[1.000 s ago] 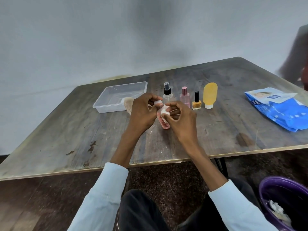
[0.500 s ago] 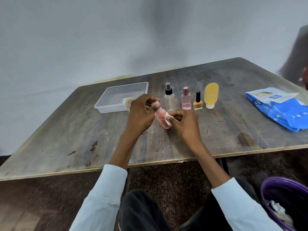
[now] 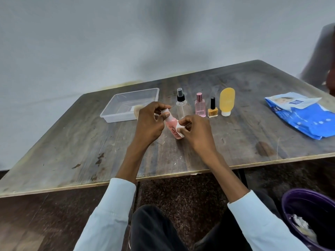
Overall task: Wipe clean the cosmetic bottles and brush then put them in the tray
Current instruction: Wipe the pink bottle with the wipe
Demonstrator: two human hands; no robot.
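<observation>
Both hands meet mid-frame: my left hand (image 3: 148, 122) grips the pink bottle (image 3: 172, 126) by its top, my right hand (image 3: 194, 132) pinches a white wipe (image 3: 179, 128) on it. Bare bench (image 3: 72, 142) lies lower left; the tray (image 3: 126, 105) is upper left.

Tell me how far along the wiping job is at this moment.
Early on. Done: at most the brush, at the tray; whether it lies inside is unclear behind the left hand. In hand: that hand holds the pink bottle while the right hand rubs it with a wipe. Left: spray bottle, perfume, nail polish and yellow tube stand outside the tray.
</observation>
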